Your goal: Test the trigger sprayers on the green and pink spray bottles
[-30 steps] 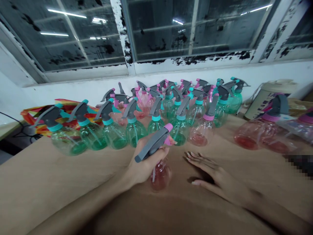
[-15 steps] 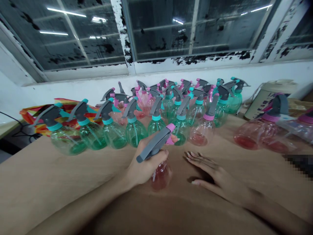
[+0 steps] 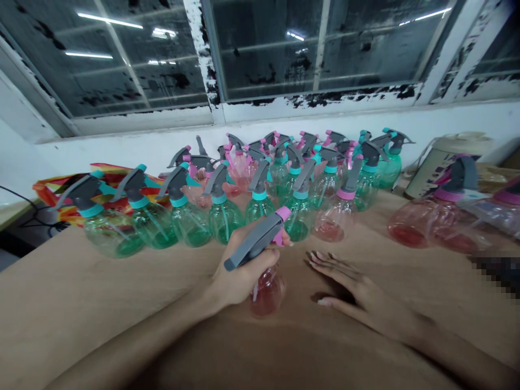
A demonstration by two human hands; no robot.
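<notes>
Overhead, a grimy window (image 3: 264,49) with peeling white frames spans the whole back wall. Below it a wide brown surface (image 3: 101,314) carries everything else. A crowd of spray bottles (image 3: 284,173) stands along its far side, green ones with teal collars in front and pink ones mixed in behind. Two larger pink bottles (image 3: 422,222) lie on their sides at the right, near a pale cylindrical container (image 3: 439,157). A striped bag (image 3: 49,189) sits at the left edge, behind the green row.

Nearer, the right hand (image 3: 357,295) rests flat on the surface, fingers spread and released, just beside the left hand (image 3: 239,273). The left grip is clenched around the neck of a small pink spray bottle (image 3: 266,290), which stands on the surface in front of the row. Its grey trigger head (image 3: 254,241) tilts up toward the pink nozzle.
</notes>
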